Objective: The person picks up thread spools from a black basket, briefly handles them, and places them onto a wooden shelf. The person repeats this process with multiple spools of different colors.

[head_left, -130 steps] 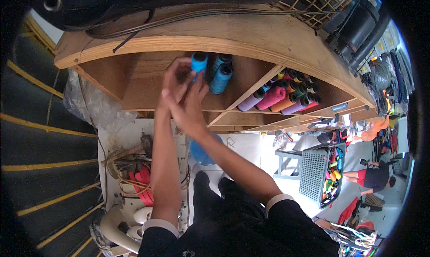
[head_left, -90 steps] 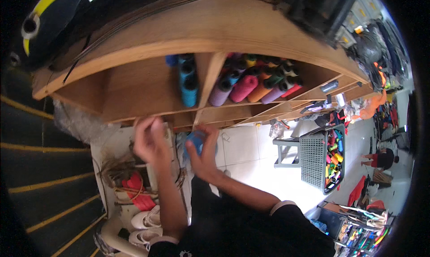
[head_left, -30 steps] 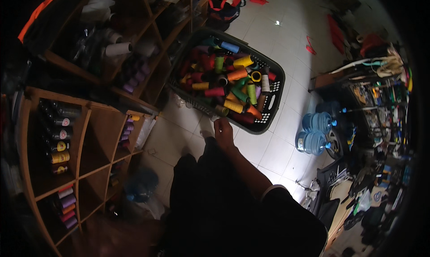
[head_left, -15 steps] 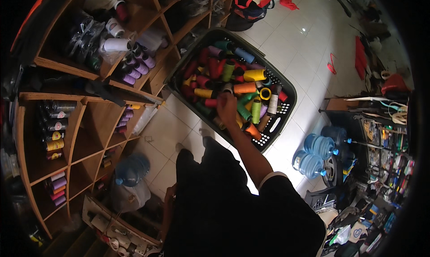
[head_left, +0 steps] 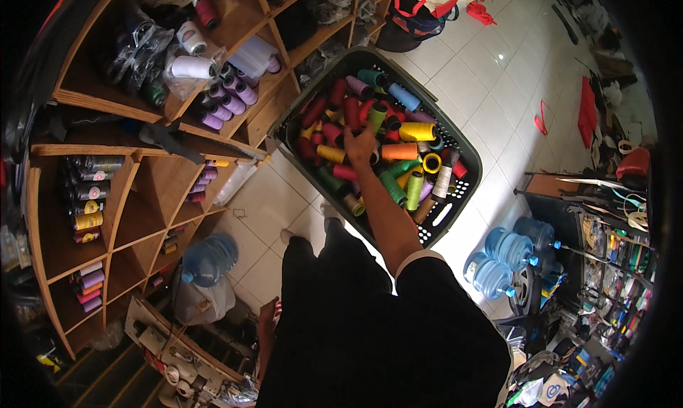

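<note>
Plastic basket [head_left: 464, 139], thread spools [head_left: 400, 152], right hand [head_left: 361, 149] among them, left hand [head_left: 267, 314] low, opening and grip unclear

One basket [head_left: 464, 146] is holding more than twenty thread spools [head_left: 400, 152] (overlap is preventing an exact count). Two hands are showing: one right hand [head_left: 361, 146], one left hand [head_left: 269, 314]. One water jug [head_left: 211, 258] is occupying the left floor; at least three blue jugs [head_left: 491, 276] are occupying the right. One bag [head_left: 421, 17] is resting far.

Wht tile flr [head_left: 466, 81], wd cubby shelves [head_left: 158, 202] L, crammed rack [head_left: 610, 248] R
</note>
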Tool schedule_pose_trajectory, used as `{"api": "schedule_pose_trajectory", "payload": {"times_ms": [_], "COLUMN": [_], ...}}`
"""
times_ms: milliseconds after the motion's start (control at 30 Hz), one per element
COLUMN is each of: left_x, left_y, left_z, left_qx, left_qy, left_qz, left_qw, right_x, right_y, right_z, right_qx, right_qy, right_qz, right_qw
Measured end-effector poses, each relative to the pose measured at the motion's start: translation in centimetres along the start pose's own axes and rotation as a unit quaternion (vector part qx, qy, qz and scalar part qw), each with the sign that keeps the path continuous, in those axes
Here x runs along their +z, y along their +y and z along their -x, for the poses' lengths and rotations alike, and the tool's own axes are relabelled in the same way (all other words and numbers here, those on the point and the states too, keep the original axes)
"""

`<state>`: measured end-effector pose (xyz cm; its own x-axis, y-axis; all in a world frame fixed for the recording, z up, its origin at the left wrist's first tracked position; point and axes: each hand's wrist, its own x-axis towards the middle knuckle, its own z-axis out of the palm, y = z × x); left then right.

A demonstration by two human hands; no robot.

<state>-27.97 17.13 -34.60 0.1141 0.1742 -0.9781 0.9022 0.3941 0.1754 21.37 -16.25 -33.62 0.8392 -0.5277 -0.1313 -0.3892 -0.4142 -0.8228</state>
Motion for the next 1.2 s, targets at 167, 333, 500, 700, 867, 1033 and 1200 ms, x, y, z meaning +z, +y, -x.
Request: {"api": "schedule_pose_trajectory", "payload": {"times_ms": [167,333,500,700,867,1033,1200], "left_x": [2.1,-0.2,0.6,1.8,1.4,0.6,-0.3], "left_y": [1.8,2.2,3.4,5.1,4.3,3.2,5.8], "left_z": [0.4,-1.4,-0.4,2.6,2.3,3.0,1.8], "left_qx": [0.021,0.037,0.002,0.014,0.016,0.037,0.310], "left_qy": [0.161,0.094,0.103,0.115,0.125,0.118,0.157], "left_qz": [-0.152,-0.150,-0.161,-0.148,-0.127,-0.060,-0.201], "left_qw": [0.975,0.983,0.981,0.982,0.984,0.990,0.916], "right_x": [-3.3,-8.7,-10.1,-3.0,5.1,7.6,0.7], "right_y": [0.1,1.4,-0.6,-2.3,-5.9,-4.3,-5.5], "right_z": [-0.1,-1.1,-1.2,-3.0,-4.0,-4.6,-1.2], "right_qx": [-0.081,-0.121,-0.220,-0.215,0.022,0.033,-0.123], "right_qy": [0.102,0.135,0.249,-0.064,-0.064,0.025,0.070], "right_qz": [-0.147,-0.064,0.153,0.069,0.034,-0.011,-0.172], "right_qw": [0.981,0.981,0.931,0.972,0.997,0.999,0.975]}}
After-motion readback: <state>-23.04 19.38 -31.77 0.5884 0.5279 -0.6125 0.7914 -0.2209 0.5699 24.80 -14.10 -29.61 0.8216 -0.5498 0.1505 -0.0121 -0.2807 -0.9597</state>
